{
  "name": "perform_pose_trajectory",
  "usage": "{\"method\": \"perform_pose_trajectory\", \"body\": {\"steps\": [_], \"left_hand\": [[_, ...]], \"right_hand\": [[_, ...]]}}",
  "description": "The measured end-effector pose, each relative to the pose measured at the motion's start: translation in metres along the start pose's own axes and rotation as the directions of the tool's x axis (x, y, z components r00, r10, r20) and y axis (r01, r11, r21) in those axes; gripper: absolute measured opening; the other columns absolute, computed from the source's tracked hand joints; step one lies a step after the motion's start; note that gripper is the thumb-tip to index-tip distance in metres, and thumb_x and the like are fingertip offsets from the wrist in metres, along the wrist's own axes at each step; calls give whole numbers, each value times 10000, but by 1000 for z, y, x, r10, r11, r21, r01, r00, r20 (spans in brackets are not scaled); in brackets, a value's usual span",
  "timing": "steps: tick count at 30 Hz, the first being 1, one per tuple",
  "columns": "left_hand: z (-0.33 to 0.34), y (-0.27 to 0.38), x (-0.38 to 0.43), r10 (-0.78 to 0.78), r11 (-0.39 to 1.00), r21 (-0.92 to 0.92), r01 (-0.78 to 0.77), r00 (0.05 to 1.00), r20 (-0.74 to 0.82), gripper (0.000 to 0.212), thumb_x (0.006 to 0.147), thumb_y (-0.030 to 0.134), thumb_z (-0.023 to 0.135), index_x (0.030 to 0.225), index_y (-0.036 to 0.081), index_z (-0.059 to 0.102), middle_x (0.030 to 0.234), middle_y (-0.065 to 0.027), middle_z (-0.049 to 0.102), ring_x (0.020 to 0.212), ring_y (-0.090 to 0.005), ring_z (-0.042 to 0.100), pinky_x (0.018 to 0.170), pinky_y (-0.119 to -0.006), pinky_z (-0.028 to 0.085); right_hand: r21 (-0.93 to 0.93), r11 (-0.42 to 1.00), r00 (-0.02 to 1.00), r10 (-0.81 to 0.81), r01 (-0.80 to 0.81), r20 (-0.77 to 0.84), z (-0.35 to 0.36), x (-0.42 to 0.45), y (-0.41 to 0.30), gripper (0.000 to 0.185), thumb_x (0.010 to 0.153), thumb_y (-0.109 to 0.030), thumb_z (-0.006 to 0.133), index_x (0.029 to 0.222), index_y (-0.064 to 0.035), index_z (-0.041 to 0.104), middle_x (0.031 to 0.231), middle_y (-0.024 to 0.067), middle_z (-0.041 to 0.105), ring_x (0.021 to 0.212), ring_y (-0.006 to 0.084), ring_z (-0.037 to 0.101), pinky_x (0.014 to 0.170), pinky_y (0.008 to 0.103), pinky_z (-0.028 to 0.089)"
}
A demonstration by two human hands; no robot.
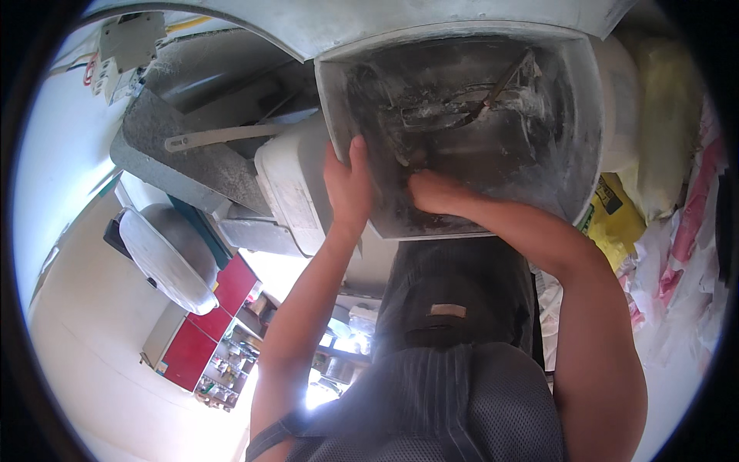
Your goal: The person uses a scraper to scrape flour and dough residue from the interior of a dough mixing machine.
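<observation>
Before me stands a deep metal mixing bowl or trough (583,133) with rounded walls, its inside coated with pale powdery residue. A mixer shaft and a curved paddle arm (505,81) cross its interior. My left hand (352,190) rests on the left wall, thumb and fingers astride the rim. Inside the trough, near its lower left part, my right hand (436,192) is curled with the knuckles toward the bottom; whether it holds something small is hidden.
Left of the trough are a white machine housing (294,190), a flat metal lever (225,137) and a dusty metal box (173,167). A metal basin (167,260) is farther left. Plastic bags (664,138) and a yellow packet (618,219) lie at the right.
</observation>
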State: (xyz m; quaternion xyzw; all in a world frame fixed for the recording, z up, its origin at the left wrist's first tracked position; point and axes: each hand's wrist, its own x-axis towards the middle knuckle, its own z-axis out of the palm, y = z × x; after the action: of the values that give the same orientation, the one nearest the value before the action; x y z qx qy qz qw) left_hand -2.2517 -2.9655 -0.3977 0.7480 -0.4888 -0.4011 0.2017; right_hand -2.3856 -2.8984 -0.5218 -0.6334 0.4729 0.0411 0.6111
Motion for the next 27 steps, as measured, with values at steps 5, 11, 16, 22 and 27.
{"method": "perform_pose_trajectory", "body": {"steps": [5, 11, 16, 22, 27], "left_hand": [[-3, 0, 2, -19, 999, -30, 20, 1000, 16, 465, 1004, 359, 537, 1172, -73, 579, 1052, -131, 658, 956, -180, 575, 869, -312, 453], [1, -1, 1, -13, 1000, -10, 13, 1000, 25, 465, 1003, 354, 540, 1178, -75, 574, 1053, -134, 663, 955, -181, 580, 871, -320, 456], [4, -7, 1, 6, 999, 38, -5, 999, -37, 458, 1002, 352, 543, 1164, -75, 574, 1018, -114, 656, 925, -164, 568, 852, -305, 453], [3, -2, -1, -11, 999, -33, 10, 999, -36, 417, 1003, 340, 542, 1110, -62, 579, 914, -70, 624, 829, -137, 502, 780, -298, 442], [2, 2, 5, 7, 1000, -18, -7, 1000, 9, 440, 1000, 342, 543, 1155, -67, 583, 1000, -106, 659, 905, -167, 556, 828, -319, 451]], "right_hand": [[40, 996, 992, 69, -74, 108, -13, 9, -7, 249, 825, -69, 525, 955, 57, 696, 1030, 285, 667, 973, 423, 660, 822, 507, 521], [121, 986, 994, 113, -111, -11, 25, 26, 9, 259, 863, -122, 519, 954, 51, 689, 1029, 272, 671, 1002, 427, 644, 825, 520, 515], [91, 996, 995, -20, 12, 95, -10, 12, 9, 286, 885, -138, 499, 968, 57, 692, 1044, 306, 653, 1013, 427, 641, 851, 505, 503], [26, 994, 990, 107, -110, 89, -11, 5, 1, 282, 876, -136, 511, 977, 59, 689, 1047, 295, 658, 1013, 429, 641, 845, 511, 498], [211, 969, 966, 171, -129, -196, 28, 36, 10, 263, 861, -104, 511, 993, 35, 691, 1076, 258, 668, 989, 418, 656, 826, 518, 527]]}}
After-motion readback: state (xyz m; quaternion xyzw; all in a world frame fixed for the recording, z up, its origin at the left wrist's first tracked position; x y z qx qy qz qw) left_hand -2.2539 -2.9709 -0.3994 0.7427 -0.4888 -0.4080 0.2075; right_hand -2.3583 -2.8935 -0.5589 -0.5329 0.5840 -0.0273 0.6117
